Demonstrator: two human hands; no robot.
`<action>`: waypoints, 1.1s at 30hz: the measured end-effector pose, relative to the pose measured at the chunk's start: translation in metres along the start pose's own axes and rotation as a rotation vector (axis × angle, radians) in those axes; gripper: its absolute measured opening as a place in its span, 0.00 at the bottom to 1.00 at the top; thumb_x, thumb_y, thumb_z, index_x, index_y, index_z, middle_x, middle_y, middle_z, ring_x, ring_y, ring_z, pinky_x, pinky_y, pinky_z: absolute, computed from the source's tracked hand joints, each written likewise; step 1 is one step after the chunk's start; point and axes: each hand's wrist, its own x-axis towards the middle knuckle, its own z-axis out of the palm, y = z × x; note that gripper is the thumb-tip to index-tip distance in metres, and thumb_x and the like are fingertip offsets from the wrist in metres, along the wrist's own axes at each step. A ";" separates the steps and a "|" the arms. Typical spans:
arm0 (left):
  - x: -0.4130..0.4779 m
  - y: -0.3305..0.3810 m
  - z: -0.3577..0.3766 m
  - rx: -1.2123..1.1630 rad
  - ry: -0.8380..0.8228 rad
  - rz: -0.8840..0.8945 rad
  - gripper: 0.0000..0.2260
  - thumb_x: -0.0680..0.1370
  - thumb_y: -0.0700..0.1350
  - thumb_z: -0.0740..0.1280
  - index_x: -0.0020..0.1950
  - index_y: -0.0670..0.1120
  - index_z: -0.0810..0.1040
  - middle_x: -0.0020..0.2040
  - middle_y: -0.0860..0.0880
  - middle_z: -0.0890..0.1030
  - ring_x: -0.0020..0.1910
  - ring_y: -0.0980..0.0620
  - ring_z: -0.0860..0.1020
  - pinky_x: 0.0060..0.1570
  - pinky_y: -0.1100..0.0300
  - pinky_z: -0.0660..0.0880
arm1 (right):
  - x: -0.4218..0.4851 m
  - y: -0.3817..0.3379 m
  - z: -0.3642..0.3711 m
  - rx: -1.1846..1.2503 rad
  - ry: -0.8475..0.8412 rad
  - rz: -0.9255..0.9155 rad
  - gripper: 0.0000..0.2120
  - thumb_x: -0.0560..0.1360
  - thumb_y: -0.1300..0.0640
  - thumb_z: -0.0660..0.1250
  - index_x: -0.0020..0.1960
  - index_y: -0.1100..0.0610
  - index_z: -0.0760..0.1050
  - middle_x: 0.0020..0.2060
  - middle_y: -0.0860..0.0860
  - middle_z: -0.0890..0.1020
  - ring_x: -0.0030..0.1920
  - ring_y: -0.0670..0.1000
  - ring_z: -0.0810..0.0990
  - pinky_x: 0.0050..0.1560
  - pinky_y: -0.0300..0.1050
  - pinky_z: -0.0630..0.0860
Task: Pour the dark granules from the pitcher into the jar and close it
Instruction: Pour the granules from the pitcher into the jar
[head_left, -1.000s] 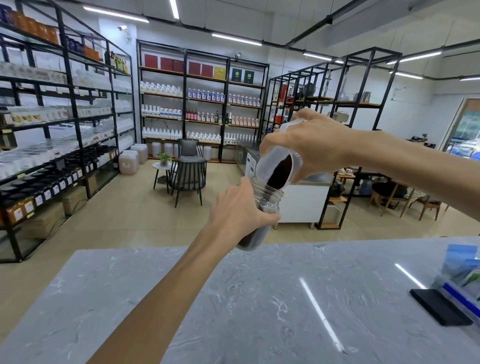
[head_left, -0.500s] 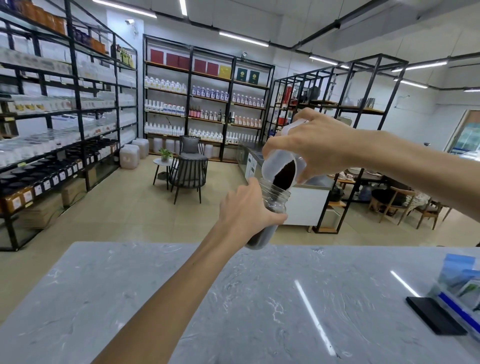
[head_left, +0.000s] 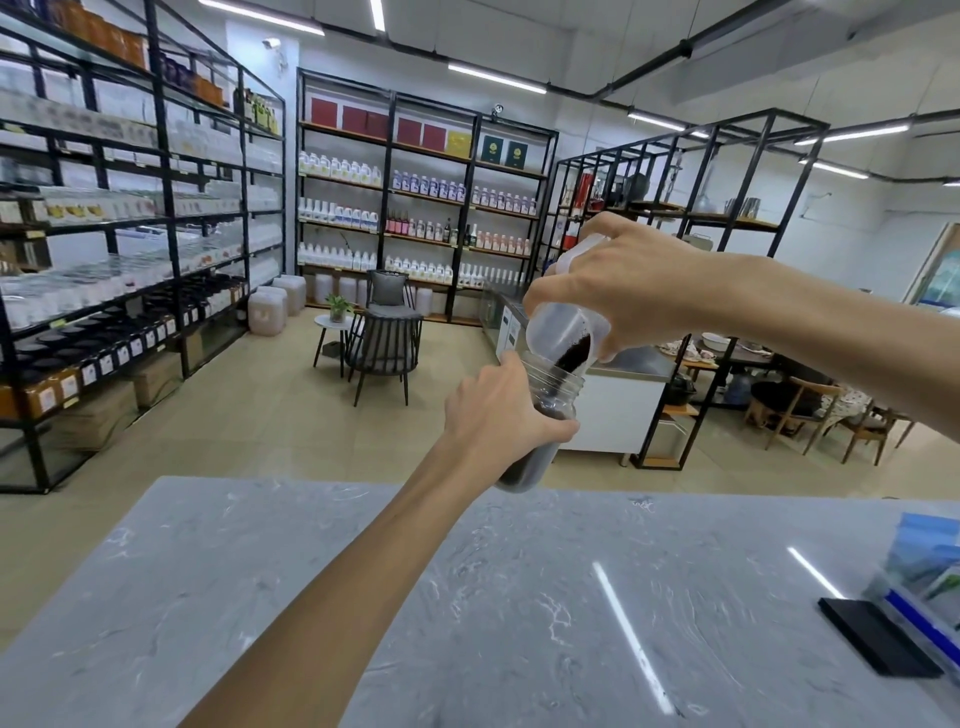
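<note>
While the head camera looks out over a grey marble counter (head_left: 519, 623), both bare arms reach forward above its far edge. The left hand (head_left: 498, 415) is wrapped around a clear glass jar (head_left: 540, 426), fingers and thumb clamped on its middle, holding it in the air, tilted with its open mouth up and to the right. Dark granules (head_left: 519, 470) fill the jar's lower part. The right hand (head_left: 623, 296) is closed around a translucent plastic pitcher (head_left: 561, 332), tipped steeply so that its rim sits right over the jar's mouth. A dark stream of granules runs along the pitcher's lower lip into the jar's neck. No lid is on the jar.

On the counter's near right lie a flat black object (head_left: 878, 644) and, just beside it at the edge of view, some blue and white packets (head_left: 930, 561). Beyond the counter, black metal shelving (head_left: 166, 208) stocked with bottles and jars lines the left and far walls, and a dark chair (head_left: 384, 338) stands next to a small white side table (head_left: 332, 325) on the tiled floor.
</note>
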 end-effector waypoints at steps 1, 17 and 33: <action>0.000 0.000 0.000 0.000 0.001 -0.003 0.31 0.66 0.66 0.73 0.55 0.46 0.70 0.45 0.50 0.75 0.42 0.46 0.71 0.39 0.55 0.66 | 0.000 0.000 -0.001 -0.004 0.001 -0.005 0.40 0.63 0.39 0.78 0.68 0.44 0.61 0.49 0.44 0.83 0.52 0.51 0.81 0.70 0.55 0.60; -0.008 0.008 -0.007 0.007 -0.018 0.026 0.31 0.67 0.66 0.73 0.57 0.46 0.70 0.46 0.50 0.78 0.44 0.46 0.76 0.40 0.56 0.68 | -0.014 0.007 -0.002 -0.012 0.114 -0.089 0.43 0.60 0.41 0.81 0.67 0.43 0.61 0.49 0.44 0.84 0.49 0.50 0.83 0.70 0.57 0.62; -0.018 0.003 -0.008 -0.016 0.001 0.005 0.31 0.66 0.67 0.73 0.57 0.47 0.71 0.44 0.52 0.76 0.42 0.46 0.75 0.37 0.56 0.66 | -0.018 -0.001 0.004 -0.022 0.262 -0.119 0.42 0.56 0.41 0.83 0.65 0.46 0.69 0.43 0.45 0.85 0.43 0.50 0.84 0.68 0.59 0.67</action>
